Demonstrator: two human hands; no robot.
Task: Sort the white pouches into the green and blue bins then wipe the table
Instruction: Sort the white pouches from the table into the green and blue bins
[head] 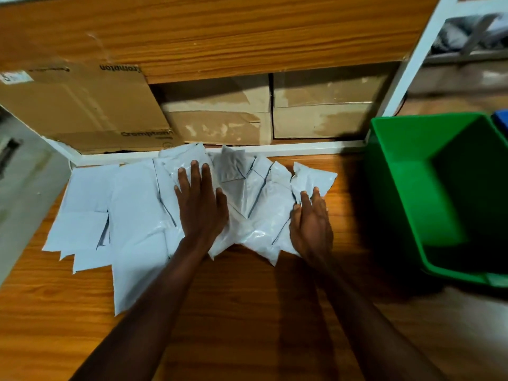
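Observation:
Several white pouches [137,215] lie overlapping in a row on the wooden table [247,312]. My left hand [200,204] rests flat on the middle of the pile with fingers spread. At the right end of the row, my right hand [310,221] has its fingers curled around the edge of a small white pouch [313,177]. The green bin [412,188] stands on the table to the right, and I see nothing inside it. Only a sliver of the blue bin [501,119] shows behind it at the frame's right edge.
Cardboard boxes [220,111] sit behind the table's white back edge [275,152], under a wooden shelf [220,37]. A white shelf post [412,59] rises at the back right. The table's left edge drops off to a grey floor [22,188].

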